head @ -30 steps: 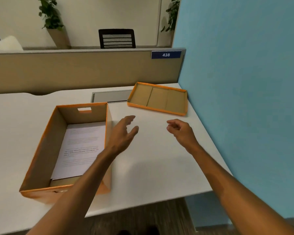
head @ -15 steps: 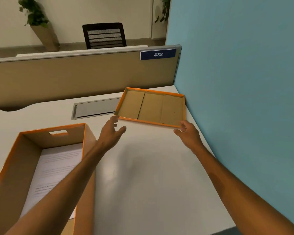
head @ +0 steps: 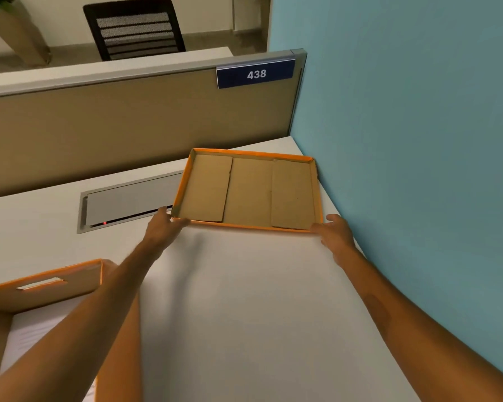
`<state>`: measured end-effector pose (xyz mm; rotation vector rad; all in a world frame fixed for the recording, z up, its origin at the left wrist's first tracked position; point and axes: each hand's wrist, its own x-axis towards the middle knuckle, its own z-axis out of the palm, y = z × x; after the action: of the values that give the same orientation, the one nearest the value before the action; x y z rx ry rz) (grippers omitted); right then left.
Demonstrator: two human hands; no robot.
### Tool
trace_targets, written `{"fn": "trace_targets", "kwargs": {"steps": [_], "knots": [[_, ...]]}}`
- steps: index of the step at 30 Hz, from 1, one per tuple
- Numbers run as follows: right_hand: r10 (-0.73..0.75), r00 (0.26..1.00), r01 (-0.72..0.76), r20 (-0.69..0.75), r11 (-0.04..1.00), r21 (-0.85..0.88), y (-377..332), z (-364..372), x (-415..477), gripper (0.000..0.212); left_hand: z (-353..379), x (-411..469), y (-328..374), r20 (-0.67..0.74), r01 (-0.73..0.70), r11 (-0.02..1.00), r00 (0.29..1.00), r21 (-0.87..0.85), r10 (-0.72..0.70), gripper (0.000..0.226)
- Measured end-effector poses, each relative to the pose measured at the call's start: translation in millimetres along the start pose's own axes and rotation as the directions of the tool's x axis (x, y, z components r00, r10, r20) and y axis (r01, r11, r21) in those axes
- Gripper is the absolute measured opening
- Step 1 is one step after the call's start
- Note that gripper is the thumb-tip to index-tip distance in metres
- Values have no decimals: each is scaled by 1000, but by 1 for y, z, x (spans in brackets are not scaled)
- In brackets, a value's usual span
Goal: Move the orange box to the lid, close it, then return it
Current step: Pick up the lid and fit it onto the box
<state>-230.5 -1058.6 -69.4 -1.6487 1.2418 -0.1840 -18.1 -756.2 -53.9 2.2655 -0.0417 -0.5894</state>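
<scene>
My left hand [head: 163,227] and right hand [head: 336,235] grip the lid's [head: 249,192] near corners, fingers curled onto its rim. The orange box [head: 44,285] sits open on the tabletop [head: 244,300], under my left forearm.

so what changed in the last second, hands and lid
Both hands reached forward from mid-table to the lid: the left hand now grips its near left corner, the right hand its near right corner. The lid itself stays flat by the blue wall, and the box stays open at the left.

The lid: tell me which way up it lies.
Upside down. The lid shows its brown cardboard inside, orange rim up, flat on the desk.
</scene>
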Motion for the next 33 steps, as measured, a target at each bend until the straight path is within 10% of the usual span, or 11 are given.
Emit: {"fn": "trace_targets", "kwargs": {"steps": [5,19,33], "knots": [[66,998,-65,-24,996,59,-3,4,9,17,-3,12,-1,36,34,992,999,-125,-30,49],[136,968,-242,212,737,632,-20,-21,-19,48,-12,-19,15,110,72,661,994,-747,16,73],[-27,960,-209,280,599,773,-3,-53,-111,49,-39,-120,15,-47,-78,372,995,-925,90,78]]}}
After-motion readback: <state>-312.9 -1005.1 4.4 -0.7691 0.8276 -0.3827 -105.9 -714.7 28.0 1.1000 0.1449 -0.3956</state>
